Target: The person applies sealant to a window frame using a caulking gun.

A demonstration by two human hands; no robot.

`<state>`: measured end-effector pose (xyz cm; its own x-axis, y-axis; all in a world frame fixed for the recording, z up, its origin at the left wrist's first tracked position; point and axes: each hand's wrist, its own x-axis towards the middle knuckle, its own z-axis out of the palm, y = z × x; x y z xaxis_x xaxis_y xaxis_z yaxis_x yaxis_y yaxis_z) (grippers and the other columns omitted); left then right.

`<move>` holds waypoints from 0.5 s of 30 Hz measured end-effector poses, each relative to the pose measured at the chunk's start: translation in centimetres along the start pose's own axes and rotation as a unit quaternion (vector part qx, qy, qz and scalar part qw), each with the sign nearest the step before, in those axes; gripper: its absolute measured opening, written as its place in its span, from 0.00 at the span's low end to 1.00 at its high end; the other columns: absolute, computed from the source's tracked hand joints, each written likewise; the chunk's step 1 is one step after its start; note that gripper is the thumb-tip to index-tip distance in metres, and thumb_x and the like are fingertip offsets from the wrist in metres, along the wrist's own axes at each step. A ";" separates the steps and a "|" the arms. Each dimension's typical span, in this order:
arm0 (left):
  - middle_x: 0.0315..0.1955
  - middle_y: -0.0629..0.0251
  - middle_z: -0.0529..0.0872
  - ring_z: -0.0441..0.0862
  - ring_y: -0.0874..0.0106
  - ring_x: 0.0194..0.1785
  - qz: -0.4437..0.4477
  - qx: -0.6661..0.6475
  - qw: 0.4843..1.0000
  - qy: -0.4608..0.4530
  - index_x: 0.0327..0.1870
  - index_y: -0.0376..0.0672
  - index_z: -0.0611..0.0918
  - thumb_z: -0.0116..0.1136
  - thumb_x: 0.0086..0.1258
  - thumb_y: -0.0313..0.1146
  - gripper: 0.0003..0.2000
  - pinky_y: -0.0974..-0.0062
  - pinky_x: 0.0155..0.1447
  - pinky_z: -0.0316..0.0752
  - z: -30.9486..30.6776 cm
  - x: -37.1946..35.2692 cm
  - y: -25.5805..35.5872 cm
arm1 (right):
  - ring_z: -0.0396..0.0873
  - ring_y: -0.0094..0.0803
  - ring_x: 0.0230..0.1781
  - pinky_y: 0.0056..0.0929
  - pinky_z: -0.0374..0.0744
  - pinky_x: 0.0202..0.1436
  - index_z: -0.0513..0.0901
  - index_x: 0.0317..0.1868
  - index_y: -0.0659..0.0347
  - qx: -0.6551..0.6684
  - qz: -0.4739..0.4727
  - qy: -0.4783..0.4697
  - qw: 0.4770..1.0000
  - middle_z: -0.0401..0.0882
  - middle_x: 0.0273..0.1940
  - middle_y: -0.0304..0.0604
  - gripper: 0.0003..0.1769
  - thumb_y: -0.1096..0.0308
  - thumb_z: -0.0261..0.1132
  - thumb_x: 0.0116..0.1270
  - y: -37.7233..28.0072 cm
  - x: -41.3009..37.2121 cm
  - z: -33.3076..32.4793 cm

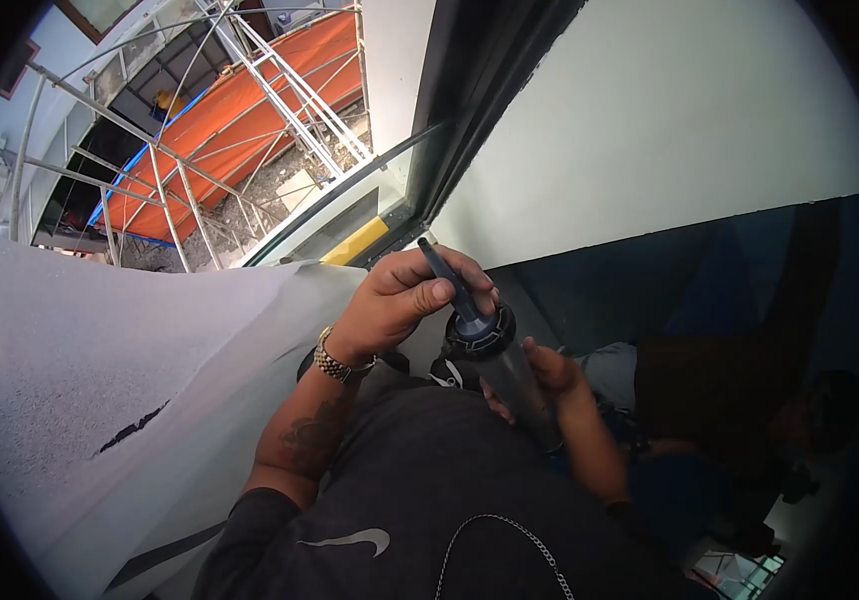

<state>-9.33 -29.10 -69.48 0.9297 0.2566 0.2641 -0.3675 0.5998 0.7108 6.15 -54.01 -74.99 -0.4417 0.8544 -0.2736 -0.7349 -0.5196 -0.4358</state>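
One dispenser (520,385), sealant type by its look, held in front of the shirt (430,470), just right of centre in my head view; nozzle (447,280) aimed at eleven o'clock, barrel running toward five; dark collar (482,332) between the two; left hand (400,285) closed about the nozzle, thumb on its near side, fingers passing behind; right hand (558,370) wrapped around the barrel below the collar, thumb on one flank, fingertips showing on the other; handling, as I judge it: stiff barrel, moderate weight, heavier if loaded; smooth wall, liable to slide in a damp palm; slim nozzle the weaker part, apt to bend; best hold, I would say, around the barrel close behind the collar, nozzle only steadied; watch (345,358) at nine o'clock; yellow strip (355,242) at ten, with orange sheeting (250,120) and scaffold poles farther out that way; pale panel (680,120) between one and two; hard to make out: the barrel's far end, lost in shade at five; any handle or trigger, which I cannot find; finger contact behind the nozzle, hidden; a dim figure-like shape at three, possibly a reflection; outer corners, cut off by the black lens rim.
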 end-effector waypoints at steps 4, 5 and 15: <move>0.46 0.55 0.88 0.86 0.65 0.54 0.007 0.012 1.000 -0.017 0.52 0.33 0.83 0.60 0.80 0.38 0.14 0.64 0.61 0.80 1.8 0.3 0.5 | 0.85 0.41 0.38 0.37 0.85 0.36 0.75 0.60 0.74 -0.040 -0.014 -0.034 0.999 0.81 0.48 0.54 0.49 0.27 0.39 0.78 0.2 -1.2 0.3; 0.45 0.55 0.88 0.86 0.64 0.53 0.015 0.012 0.999 -0.026 0.51 0.34 0.83 0.59 0.80 0.37 0.14 0.64 0.61 0.80 2.1 0.5 0.7 | 0.86 0.42 0.37 0.37 0.85 0.37 0.75 0.60 0.75 -0.023 -0.020 -0.009 0.999 0.82 0.47 0.55 0.48 0.29 0.42 0.79 0.1 -1.5 1.0; 0.43 0.55 0.88 0.87 0.64 0.52 0.089 0.013 0.996 -0.028 0.46 0.34 0.83 0.58 0.81 0.36 0.12 0.64 0.60 0.81 3.5 1.5 0.3 | 0.86 0.43 0.35 0.37 0.85 0.35 0.76 0.60 0.75 -0.102 -0.027 0.044 0.993 0.83 0.43 0.55 0.50 0.26 0.41 0.77 -1.4 -2.8 3.3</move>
<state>-7.99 -31.23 -66.62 0.8498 0.3149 0.4228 -0.5269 0.5287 0.6655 6.68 -55.70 -70.78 -0.3513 0.8816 -0.3151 -0.6325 -0.4717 -0.6144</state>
